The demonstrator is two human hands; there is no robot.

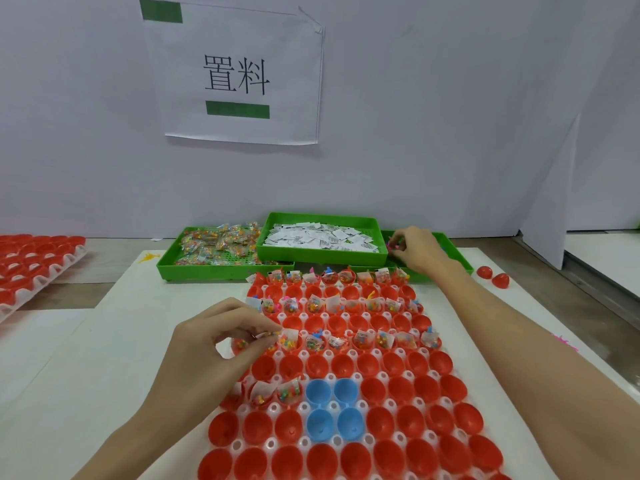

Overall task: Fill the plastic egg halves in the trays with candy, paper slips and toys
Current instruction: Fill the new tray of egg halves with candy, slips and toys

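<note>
Red egg halves (346, 455), four blue (332, 408)

The white egg tray (349, 403) fills the middle of the table, its filled rows bristling with upright paper slips (332, 301). At twelve o'clock, three green bins (221, 270) form a wall against the partition (433, 133). Bare mat (145, 327) lies open at nine o'clock; at ten, a second red-egg tray (31, 265) blocks. Two loose red halves (491, 276) sit at two o'clock.

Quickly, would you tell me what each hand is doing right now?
Left hand: pinching a small candy packet over the egg tray.
Right hand: fingers curled into the toy bin, on small toys.
</note>
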